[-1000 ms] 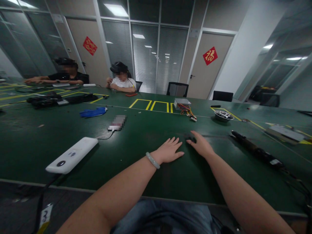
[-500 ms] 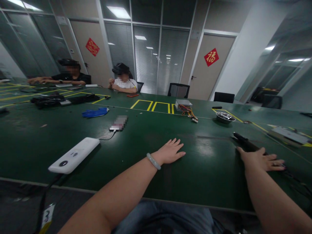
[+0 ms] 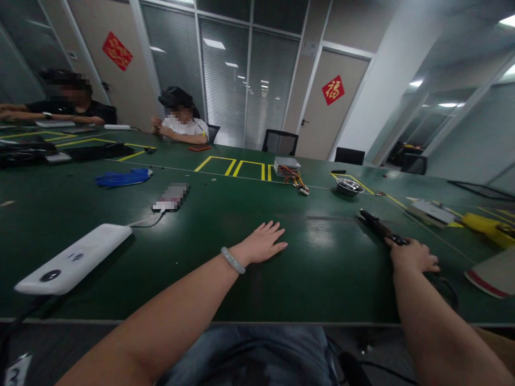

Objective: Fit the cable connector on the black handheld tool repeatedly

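My left hand (image 3: 263, 244) lies palm down on the green table, fingers stretched out, nothing in it. A pale bangle (image 3: 232, 260) circles that wrist. Over on the right, my right hand (image 3: 414, 256) curls round the near end of a long black tool (image 3: 377, 225), which lies along the tabletop with its tip pointing away to the left. A dark cord runs out behind the hand. The tool's exact kind cannot be made out, and my palm hides its rear part.
On the left are a white power bank (image 3: 76, 260), a cabled phone (image 3: 171, 197) and a blue glove (image 3: 124, 177). A metal box with wires (image 3: 286, 166) and a steel bowl (image 3: 350, 186) stand farther back. Two people sit across the table (image 3: 225, 284).
My right hand has gone from lying spread over the black tool to fingers curled round it. My left hand stays flat. The view has turned right, showing a yellow object and a pale container.
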Demonstrator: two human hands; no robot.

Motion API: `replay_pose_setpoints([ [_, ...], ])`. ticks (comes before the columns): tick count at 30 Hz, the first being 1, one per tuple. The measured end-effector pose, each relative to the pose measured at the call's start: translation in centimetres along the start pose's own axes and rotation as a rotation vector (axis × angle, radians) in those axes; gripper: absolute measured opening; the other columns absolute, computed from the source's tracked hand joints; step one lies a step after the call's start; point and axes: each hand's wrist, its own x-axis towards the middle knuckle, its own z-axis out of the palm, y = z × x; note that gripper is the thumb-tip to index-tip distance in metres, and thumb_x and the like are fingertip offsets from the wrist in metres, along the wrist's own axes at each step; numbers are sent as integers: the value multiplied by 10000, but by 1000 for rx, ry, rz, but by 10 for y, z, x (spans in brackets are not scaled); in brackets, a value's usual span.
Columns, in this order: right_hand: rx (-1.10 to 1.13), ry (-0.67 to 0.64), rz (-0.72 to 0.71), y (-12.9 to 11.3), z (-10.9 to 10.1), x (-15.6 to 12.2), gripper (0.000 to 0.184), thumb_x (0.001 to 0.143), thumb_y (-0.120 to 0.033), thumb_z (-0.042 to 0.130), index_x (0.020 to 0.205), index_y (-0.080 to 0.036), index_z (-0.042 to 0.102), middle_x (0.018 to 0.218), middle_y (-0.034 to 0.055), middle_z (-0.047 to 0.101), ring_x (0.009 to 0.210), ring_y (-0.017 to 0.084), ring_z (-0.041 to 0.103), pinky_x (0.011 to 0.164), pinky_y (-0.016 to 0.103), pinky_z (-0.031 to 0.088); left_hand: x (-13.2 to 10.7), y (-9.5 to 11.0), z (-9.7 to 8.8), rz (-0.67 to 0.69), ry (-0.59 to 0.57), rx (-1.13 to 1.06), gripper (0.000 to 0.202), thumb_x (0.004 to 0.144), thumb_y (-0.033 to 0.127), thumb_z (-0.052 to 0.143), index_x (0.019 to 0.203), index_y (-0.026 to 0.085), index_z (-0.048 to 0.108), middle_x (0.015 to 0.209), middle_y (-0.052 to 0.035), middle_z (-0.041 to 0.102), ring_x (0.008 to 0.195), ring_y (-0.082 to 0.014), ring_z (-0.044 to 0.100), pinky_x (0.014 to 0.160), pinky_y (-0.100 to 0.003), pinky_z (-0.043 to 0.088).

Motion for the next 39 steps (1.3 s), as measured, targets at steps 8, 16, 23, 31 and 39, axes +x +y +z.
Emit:
replay_pose_setpoints([
  [8,-66,-117,-176,-67,-30,-55,535,731,-612,602,1116,-248,670,1144,160,586,1078,405,465,841,580,332,1,4,-5,-6,50,-18,639,962,595,199,1491,236,213,1548,-72,210,1437,-238,131,1147,-432,136],
  [16,279,-337,-732,-186,-44,-196,407,759,-533,652,1094,-301,648,1092,75,601,1040,318,471,879,498,336,-5,25,-34,-51,444,23,556,993,476,251,1489,227,206,1537,-45,261,1445,-212,83,1171,-452,99],
  [23,321,-536,-830,-264,-41,-275,451,766,-425,675,1167,-247,570,1156,119,565,1073,341,479,873,527,385,-11,10,-42,-99,543,41,447,1006,367,247,1384,215,432,1408,-37,475,1342,-196,360,1146,-423,231],
  [31,315,-732,-1011,-233,-83,-201,448,801,-505,603,1125,-196,630,1111,100,635,966,235,595,828,350,443,-12,10,-43,-9,447,-22,410,1003,376,271,1269,228,546,1256,-22,600,1174,-168,527,1027,-342,396],
  [39,54,-1146,-992,-186,-94,-170,266,697,-489,689,746,-231,725,663,6,673,634,168,594,579,261,398,-10,20,-35,34,303,98,382,830,353,608,1194,248,559,1199,-39,608,1124,-217,546,1000,-363,395],
])
